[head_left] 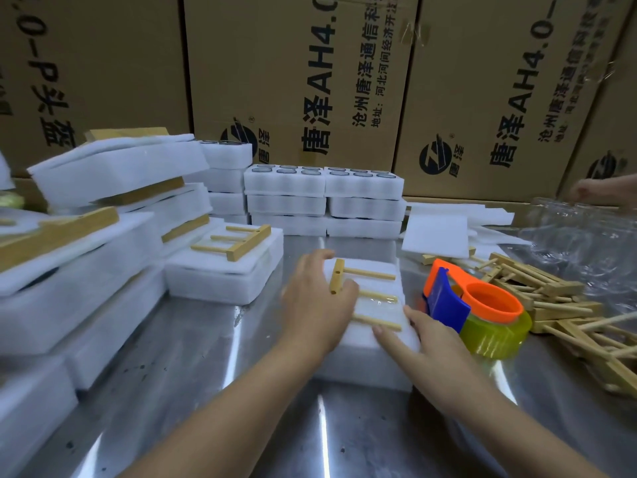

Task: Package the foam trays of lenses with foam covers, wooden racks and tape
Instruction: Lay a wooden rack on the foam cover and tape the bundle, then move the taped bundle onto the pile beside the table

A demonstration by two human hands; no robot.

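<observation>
While the left hand (pixel 317 305) covers the wooden rack (pixel 370 273) (fingers flat), the right hand (pixel 431 350) presses the foam pack (pixel 365 365), fingers straight.

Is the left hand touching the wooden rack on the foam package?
Touching. Head view: the left hand lies over the crossbar of the wooden rack.

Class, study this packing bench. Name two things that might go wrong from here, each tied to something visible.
1. The stack of finished packs on the left leans and may slide. 2. Only one tape strip seems to cross the wooden rack on the foam pack that the left hand and right hand touch; lifting it now might shift the rack.
</observation>
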